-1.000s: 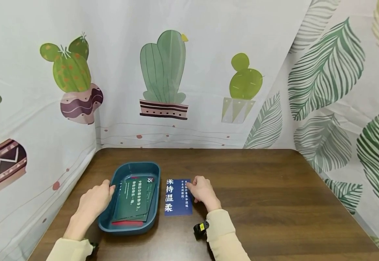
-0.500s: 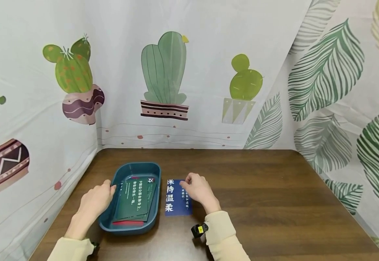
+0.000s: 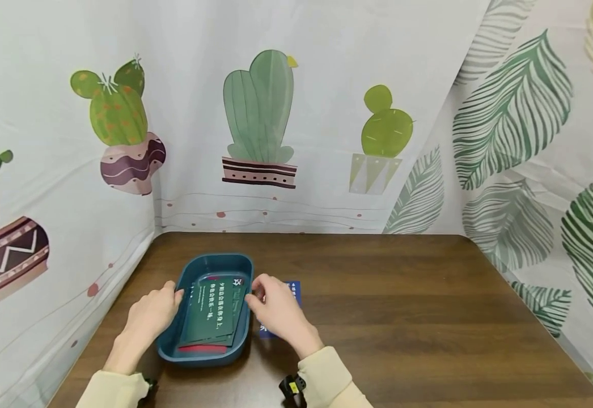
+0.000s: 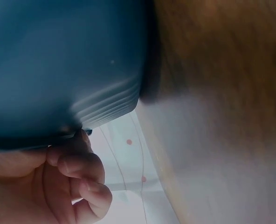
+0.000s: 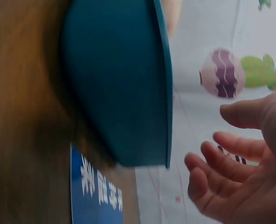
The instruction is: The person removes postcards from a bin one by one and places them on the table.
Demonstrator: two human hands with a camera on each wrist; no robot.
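Observation:
A teal-blue plastic bin [image 3: 220, 264] stands on the left part of the table. My left hand [image 3: 149, 311] grips its left rim; in the left wrist view the curled fingers [image 4: 84, 172] lie along the rim's outside. Dark green cards [image 3: 207, 314] with white writing lie stacked in the bin, a red edge [image 3: 204, 348] showing beneath. Beside the bin's right rim hovers my right hand [image 3: 278, 309], its thumb and fingers apart and holding nothing in the right wrist view. A blue card [image 3: 295, 290] with white characters lies on the table, mostly hidden under that hand.
The brown wooden table [image 3: 403, 306] stretches to the right. White cloth [image 3: 327, 113] printed with cacti and leaves hangs behind and along the sides. A small black device [image 3: 292, 387] is strapped at my right wrist.
My right hand has moved left, from the blue card's right edge across it to the bin's right rim. The blue card has stayed in place. My left hand keeps its grip on the bin.

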